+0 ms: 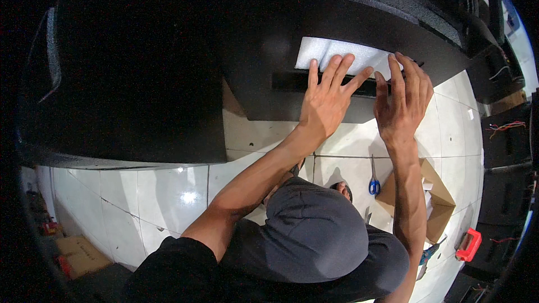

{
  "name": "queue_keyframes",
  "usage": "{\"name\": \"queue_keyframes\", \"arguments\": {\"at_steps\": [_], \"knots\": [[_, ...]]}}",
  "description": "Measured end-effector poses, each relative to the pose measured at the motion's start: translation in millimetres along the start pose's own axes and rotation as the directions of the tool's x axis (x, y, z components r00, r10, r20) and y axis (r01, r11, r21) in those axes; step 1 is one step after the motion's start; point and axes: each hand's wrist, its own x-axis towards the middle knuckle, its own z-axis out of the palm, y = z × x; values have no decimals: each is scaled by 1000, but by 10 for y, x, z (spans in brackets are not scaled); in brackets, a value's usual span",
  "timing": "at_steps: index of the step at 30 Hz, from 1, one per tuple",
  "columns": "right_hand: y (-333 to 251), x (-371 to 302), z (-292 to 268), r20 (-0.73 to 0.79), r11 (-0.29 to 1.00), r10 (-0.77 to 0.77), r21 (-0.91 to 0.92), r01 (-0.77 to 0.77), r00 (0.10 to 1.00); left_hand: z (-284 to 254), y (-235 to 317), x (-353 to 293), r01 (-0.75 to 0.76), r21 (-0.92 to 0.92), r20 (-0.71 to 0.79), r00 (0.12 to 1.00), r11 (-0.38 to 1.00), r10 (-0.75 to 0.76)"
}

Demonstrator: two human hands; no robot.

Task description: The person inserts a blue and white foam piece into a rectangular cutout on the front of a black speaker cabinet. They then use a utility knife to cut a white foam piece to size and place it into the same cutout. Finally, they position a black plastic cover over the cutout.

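Note:
A white foam-like sheet (359, 59) lies along a rectangular slot in the face of a large black cabinet (252, 39). My left hand (325, 98) is open, its fingers spread with their tips on the sheet's near edge. At the sheet's right end, my right hand (403, 98) is also open. Its fingers reach over that end, slightly bent, with the thumb apart from them. The fingertips partly cover the sheet's right corner. Below the sheet runs a dark, recessed strip (286, 80), partly hidden behind my hands.
On the white tiled floor (449, 129) are blue-handled scissors (374, 185) and an open cardboard box (443, 213) with white pieces inside. A power tool (431, 251) and a red-framed object (469, 245) lie nearby. Black cabinets with loose wires (508, 127) line the right. Another black cabinet (129, 78) stands left.

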Motion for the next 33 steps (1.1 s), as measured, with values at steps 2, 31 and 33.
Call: {"name": "queue_keyframes", "arguments": {"at_steps": [2,31,33], "knots": [[-8,12,27,34,1000,-2,19,1,999,48,-22,4,-25,4,-76,997,1000,25],[-46,-236,-446,268,970,-45,241,-21,962,-632,-208,-485,-173,-631,-375,921,756,-102],[-73,-404,-620,263,963,-56,269,-18,963,-765,-122,-221,52,-858,-8,993,512,-115]]}}
